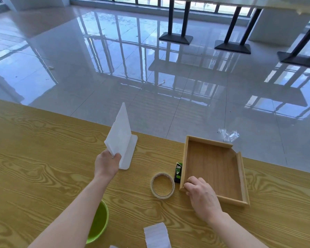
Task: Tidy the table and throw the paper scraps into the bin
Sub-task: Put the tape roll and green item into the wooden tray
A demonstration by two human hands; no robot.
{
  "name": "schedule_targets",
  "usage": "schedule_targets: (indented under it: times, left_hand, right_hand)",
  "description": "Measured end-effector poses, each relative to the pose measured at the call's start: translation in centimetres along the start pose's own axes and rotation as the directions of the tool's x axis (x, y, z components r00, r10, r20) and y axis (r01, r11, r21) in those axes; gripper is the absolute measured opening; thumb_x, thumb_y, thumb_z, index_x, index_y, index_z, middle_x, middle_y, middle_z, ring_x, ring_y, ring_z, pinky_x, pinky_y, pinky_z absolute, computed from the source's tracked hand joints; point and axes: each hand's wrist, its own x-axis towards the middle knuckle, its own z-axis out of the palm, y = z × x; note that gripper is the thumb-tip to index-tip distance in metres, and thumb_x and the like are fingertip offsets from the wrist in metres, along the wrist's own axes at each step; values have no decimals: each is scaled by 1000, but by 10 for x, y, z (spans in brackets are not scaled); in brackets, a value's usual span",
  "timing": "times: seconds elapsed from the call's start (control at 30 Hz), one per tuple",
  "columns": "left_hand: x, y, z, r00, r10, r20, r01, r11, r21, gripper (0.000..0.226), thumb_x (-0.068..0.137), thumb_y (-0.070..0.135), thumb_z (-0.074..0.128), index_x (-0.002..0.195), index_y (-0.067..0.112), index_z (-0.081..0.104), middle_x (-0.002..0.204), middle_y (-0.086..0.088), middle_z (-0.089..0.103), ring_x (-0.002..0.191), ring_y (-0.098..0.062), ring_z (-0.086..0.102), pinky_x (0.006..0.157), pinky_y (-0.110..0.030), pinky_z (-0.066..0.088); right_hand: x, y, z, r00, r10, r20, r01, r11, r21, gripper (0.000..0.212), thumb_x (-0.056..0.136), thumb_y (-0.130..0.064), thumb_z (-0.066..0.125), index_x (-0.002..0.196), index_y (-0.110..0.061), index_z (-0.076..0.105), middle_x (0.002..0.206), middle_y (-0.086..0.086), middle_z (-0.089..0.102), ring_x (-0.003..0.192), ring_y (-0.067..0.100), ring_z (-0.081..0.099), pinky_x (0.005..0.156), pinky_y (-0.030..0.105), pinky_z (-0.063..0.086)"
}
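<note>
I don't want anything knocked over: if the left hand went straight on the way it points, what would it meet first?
Probably the white stand, just ahead of the left hand. The papers it grips seem to lean against it, though depth is unclear here.

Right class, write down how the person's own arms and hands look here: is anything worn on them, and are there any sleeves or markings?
The left hand and the right hand are bare, and no gloves or rings show. The left forearm and the right forearm are bare to the picture's edge. No sleeve, watch, bracelet or marking is in view.
</note>
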Motion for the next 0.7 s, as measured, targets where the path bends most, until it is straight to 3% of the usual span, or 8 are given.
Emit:
schedule_targets:
  times: [0.37, 0.43, 0.53, 0.6, 0.7]
  left_hand:
    - [-5, 1, -2, 1000, -9, 8, 9, 999, -31, 13, 90, 19, 58, 90, 6, 58, 80, -9, 64, 76, -29, 60, 57, -34, 43]
    - [-15, 2, -3, 1000, -22, -10, 21, 998, -63, 28, 89, 26, 64, 108, 8, 56, 92, -6, 65, 86, -27, 61, 68, -38, 48]
    - [-42, 0, -2, 980, -158, -123, 139, 979, -151, 70, 84, 40, 68, 141, 13, 37, 114, -3, 54, 102, -23, 55, 84, -44, 46]
    - [-69, 1, 6, 962, -196, -189, 159, 968, -192, 73, 83, 43, 68, 142, 16, 34, 114, -1, 49, 95, -15, 53, 78, -39, 42]
    - [-102, 6, 30, 987, -82, -137, 60, 985, -159, 61, 85, 36, 70, 136, 19, 40, 109, 0, 48, 85, -9, 52, 70, -29, 40]
  right_hand:
    - [-2, -1, 1, 1000, 19, 0, -19, 999, 32, 20, 97, -16, 54, 106, -19, 71, 114, -9, 59, 95, 15, 52, 81, 29, 49]
    - [-3, 0, 1, 999, 33, 0, -33, 998, 56, 20, 97, -18, 56, 110, -18, 71, 116, -8, 59, 98, 15, 53, 84, 28, 49]
    - [-6, 1, -1, 998, 56, -7, -55, 993, 104, 21, 95, -25, 60, 114, -20, 67, 116, -9, 56, 101, 12, 52, 89, 25, 48]
    - [-8, 4, -4, 997, 74, -24, -70, 985, 158, 28, 92, -31, 64, 118, -22, 63, 114, -10, 56, 101, 11, 52, 89, 23, 48]
    - [-9, 7, -9, 996, 85, -28, -77, 975, 207, 37, 90, -35, 66, 125, -23, 60, 115, -11, 56, 103, 9, 52, 88, 21, 46]
